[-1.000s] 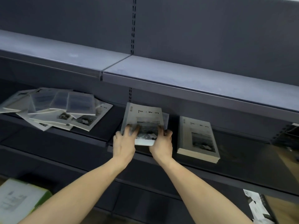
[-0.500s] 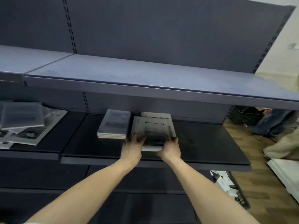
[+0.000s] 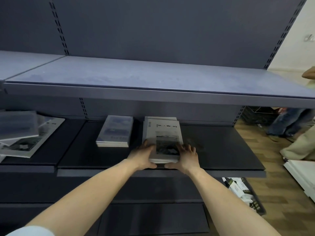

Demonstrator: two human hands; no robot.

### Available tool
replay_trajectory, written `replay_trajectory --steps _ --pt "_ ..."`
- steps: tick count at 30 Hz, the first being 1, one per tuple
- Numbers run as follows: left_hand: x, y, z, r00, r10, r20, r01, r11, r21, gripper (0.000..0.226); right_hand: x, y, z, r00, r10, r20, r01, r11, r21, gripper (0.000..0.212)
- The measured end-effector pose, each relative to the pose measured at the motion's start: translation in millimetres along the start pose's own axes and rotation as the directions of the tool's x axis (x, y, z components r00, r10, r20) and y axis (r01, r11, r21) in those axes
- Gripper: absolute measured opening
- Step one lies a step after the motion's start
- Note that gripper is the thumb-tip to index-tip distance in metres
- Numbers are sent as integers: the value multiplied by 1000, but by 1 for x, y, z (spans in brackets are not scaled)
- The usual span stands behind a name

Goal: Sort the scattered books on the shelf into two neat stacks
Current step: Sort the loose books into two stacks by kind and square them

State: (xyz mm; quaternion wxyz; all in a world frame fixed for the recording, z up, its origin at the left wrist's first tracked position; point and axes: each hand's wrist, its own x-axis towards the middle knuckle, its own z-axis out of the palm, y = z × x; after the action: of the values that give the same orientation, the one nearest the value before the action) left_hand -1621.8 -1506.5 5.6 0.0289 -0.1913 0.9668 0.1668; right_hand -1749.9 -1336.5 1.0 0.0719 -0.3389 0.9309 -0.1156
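Observation:
A white book titled "Time Memory" [image 3: 164, 133] lies on top of a white stack on the dark middle shelf [image 3: 221, 150], slightly askew to the books under it. My left hand [image 3: 143, 155] grips its near left corner, fingers on the cover and thumb at the front edge. My right hand [image 3: 186, 157] grips the near right corner the same way. To the left stands a neat stack of blue-covered books [image 3: 114, 132]. Farther left, a loose pile of scattered books [image 3: 25, 138] overlaps at odd angles.
A grey upper shelf [image 3: 153, 77] overhangs the books. Beyond the shelf's right end is a wooden floor with a person's legs [image 3: 289, 123], a white board [image 3: 303, 172] and a crate of packages [image 3: 242, 189] below.
Both hands carried the white book to the right, past the blue stack, and lowered it onto the white stack. The view swung right with them.

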Motion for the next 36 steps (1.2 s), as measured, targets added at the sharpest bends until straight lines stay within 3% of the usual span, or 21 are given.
replay_trajectory --steps 9,15,23,29,32,36 --pt "17 6 -4 991 -92 -94 84 993 -87 74 26 1 -2 999 -25 37 23 997 68 93" --pt "38 7 -10 978 -179 -103 162 974 -156 86 45 5 0 997 -18 79 8 992 123 88" --pt "45 5 -13 981 -179 -73 167 974 -151 95 61 8 -5 989 -72 130 38 967 251 86" --pt "40 11 -9 983 -184 -10 184 983 -1 93 44 0 3 999 -37 1 37 999 -22 84" --pt "38 14 -4 976 -218 -2 218 972 85 87 31 -2 14 998 -28 -58 27 999 -21 74" --pt "32 15 1 963 -259 -73 262 964 45 78 18 1 22 996 -17 -87 20 999 39 79"
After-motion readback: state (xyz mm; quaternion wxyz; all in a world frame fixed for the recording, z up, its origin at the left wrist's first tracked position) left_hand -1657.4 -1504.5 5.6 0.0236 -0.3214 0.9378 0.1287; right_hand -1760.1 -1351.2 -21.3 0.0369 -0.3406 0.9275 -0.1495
